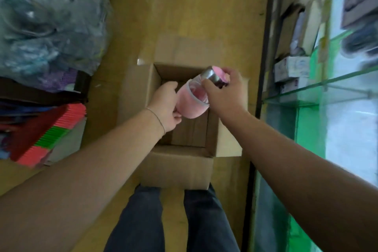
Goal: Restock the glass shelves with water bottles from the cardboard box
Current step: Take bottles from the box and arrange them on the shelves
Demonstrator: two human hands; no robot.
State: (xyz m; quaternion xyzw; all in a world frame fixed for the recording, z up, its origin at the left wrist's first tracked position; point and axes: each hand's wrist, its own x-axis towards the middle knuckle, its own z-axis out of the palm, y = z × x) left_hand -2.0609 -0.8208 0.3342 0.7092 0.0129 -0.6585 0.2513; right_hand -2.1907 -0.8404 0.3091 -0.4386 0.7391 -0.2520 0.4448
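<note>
Bottle: a pink water bottle [191, 102] with a clear middle and a shiny metal cap is up in the air over the open cardboard box [180, 161], lying tilted.
Left hand: the left hand [166, 106] wraps its fingers round the pink bottom end.
Right hand: the right hand [224, 90] curls its fingers round the cap end.
Box: the part of the inside that shows looks bare – I see no more bottles in it, but the hands hide some.
Shelf: the glass shelf [337, 82] is on the right, well apart from the bottle.
Done: this bottle is out of the box.
Left to do: it must go on the shelf – maybe it is the last one.
Writing: too blurry, nothing can be read.
</note>
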